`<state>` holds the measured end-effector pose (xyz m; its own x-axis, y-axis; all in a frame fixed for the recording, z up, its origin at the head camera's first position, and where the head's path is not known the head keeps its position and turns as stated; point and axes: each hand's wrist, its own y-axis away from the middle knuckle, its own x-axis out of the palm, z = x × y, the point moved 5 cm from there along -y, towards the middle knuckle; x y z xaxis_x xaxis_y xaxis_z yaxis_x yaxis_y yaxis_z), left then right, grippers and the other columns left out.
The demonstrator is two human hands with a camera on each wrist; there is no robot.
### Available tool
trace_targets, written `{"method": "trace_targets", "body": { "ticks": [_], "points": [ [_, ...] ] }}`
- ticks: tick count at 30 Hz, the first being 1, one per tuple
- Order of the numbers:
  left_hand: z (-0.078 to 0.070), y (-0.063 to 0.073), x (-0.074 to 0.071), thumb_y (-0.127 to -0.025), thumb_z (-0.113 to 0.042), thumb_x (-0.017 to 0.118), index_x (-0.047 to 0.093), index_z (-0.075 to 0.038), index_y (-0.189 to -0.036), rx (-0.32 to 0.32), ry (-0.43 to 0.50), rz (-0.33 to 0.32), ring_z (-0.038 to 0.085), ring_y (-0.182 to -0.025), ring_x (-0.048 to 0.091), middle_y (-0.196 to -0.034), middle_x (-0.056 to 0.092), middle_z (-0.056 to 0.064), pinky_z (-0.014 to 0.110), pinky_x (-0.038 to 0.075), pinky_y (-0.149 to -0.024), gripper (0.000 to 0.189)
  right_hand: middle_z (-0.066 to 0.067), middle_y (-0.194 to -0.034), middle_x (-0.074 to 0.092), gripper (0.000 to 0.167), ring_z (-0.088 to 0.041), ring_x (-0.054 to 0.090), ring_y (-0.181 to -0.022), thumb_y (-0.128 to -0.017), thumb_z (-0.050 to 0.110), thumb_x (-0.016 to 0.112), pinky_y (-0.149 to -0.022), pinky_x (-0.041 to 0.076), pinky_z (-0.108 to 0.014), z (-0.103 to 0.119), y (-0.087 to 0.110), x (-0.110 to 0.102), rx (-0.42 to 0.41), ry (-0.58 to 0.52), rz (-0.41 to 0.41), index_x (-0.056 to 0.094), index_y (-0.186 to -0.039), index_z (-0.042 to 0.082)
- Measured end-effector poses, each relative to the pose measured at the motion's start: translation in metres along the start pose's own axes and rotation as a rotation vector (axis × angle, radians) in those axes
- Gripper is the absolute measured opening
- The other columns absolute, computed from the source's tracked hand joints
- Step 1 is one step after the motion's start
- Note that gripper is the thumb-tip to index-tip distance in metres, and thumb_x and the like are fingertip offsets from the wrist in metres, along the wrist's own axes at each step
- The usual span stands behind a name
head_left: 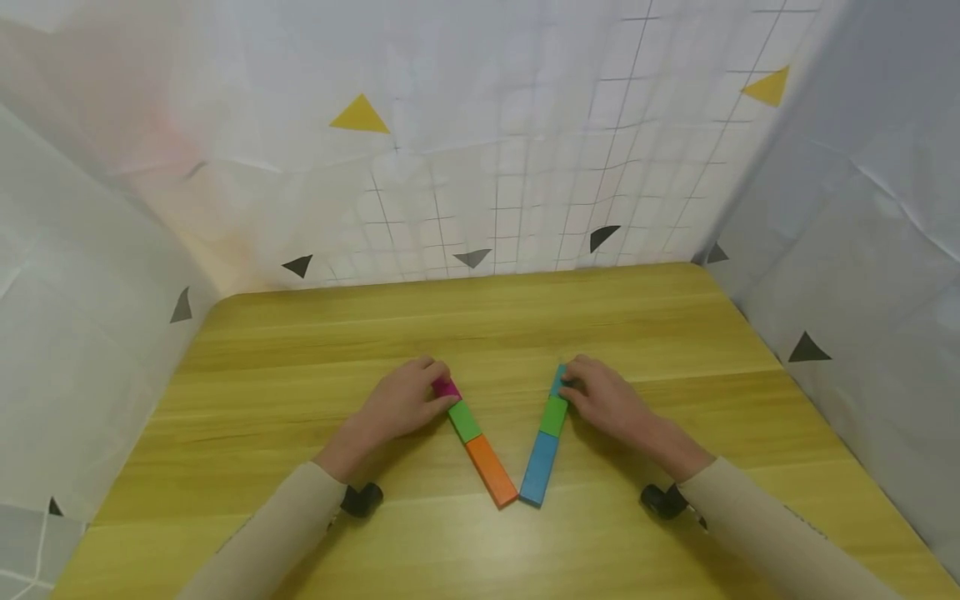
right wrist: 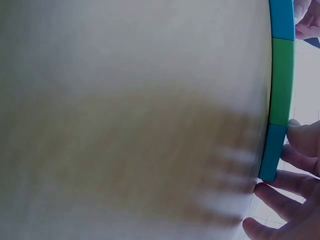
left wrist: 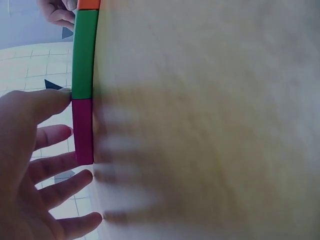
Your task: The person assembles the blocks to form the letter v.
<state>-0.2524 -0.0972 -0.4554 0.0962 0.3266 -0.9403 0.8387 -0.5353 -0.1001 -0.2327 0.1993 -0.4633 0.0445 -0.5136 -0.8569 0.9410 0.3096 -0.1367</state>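
Two slanted rows of blocks lie on the table, almost meeting at their near ends in a V. The left row runs from a magenta block (head_left: 450, 389) through a green block (head_left: 464, 422) to a longer orange block (head_left: 492, 472). My left hand (head_left: 401, 397) holds the magenta block at the far end, thumb by its seam with the green one. In the right row are a small blue block (right wrist: 272, 152), a green block (head_left: 554, 416) and a longer blue block (head_left: 539, 469). My right hand (head_left: 606, 400) holds the small far one between thumb and fingers.
The wood-grain table (head_left: 300, 533) has white sheets (head_left: 480, 167) behind it and at both sides, marked with grid lines and triangles. A black wrist camera (head_left: 363, 500) hangs below the left sleeve; another black camera (head_left: 664, 502) is at the right sleeve.
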Motion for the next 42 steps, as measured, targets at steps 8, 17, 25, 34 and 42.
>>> {"method": "trace_targets", "body": {
  "ticks": [8,17,25,34,42],
  "points": [
    [-0.0021,-0.0007,0.0008,-0.093,-0.044,0.066,0.062,-0.021,-0.108,0.008,0.007,0.009,0.012,-0.087,0.052,-0.104,0.062,-0.002,0.029,0.048,-0.077,0.027,-0.002,-0.100,0.064,0.006,-0.016,0.059,-0.090,-0.093,0.016,0.069,-0.081,0.052,-0.038,0.0012,0.0002,-0.0025,-0.002,0.013,0.003,0.066,-0.097,0.012],
    [0.0012,-0.0016,0.0001,-0.093,-0.044,0.066,0.063,-0.022,-0.109,0.006,0.007,-0.009,0.012,-0.089,0.054,-0.107,0.063,-0.003,0.030,0.050,-0.079,0.027,-0.003,-0.097,0.063,0.005,-0.016,0.056,-0.085,-0.092,0.016,0.069,-0.077,0.051,-0.036,0.0025,-0.0049,-0.0042,-0.029,0.039,0.000,0.066,-0.095,0.013],
    [0.0028,0.0045,0.0012,-0.092,-0.045,0.067,0.065,-0.022,-0.105,-0.045,0.022,-0.016,0.013,-0.087,0.055,-0.104,0.064,-0.002,0.031,0.050,-0.076,0.026,-0.006,-0.104,0.064,0.008,-0.018,0.057,-0.088,-0.092,0.017,0.070,-0.079,0.052,-0.039,0.0041,-0.0065,0.0014,-0.007,0.037,0.032,0.065,-0.095,0.012],
    [-0.0008,0.0042,-0.0011,-0.091,-0.043,0.069,0.067,-0.022,-0.104,-0.075,0.034,-0.009,0.013,-0.089,0.059,-0.107,0.066,-0.002,0.033,0.053,-0.078,0.025,-0.012,-0.112,0.067,0.008,-0.028,0.064,-0.103,-0.090,0.014,0.071,-0.087,0.054,-0.047,0.0034,-0.0056,0.0001,0.007,-0.030,0.016,0.067,-0.095,0.009],
    [-0.0018,0.0042,-0.0003,-0.092,-0.041,0.069,0.066,-0.019,-0.105,-0.102,0.046,-0.013,0.014,-0.087,0.057,-0.106,0.065,-0.001,0.032,0.051,-0.078,0.026,-0.012,-0.111,0.068,0.013,-0.030,0.064,-0.104,-0.089,0.013,0.073,-0.087,0.054,-0.048,0.0050,-0.0069,-0.0033,0.011,-0.074,0.007,0.068,-0.099,0.007]
  ]
}}
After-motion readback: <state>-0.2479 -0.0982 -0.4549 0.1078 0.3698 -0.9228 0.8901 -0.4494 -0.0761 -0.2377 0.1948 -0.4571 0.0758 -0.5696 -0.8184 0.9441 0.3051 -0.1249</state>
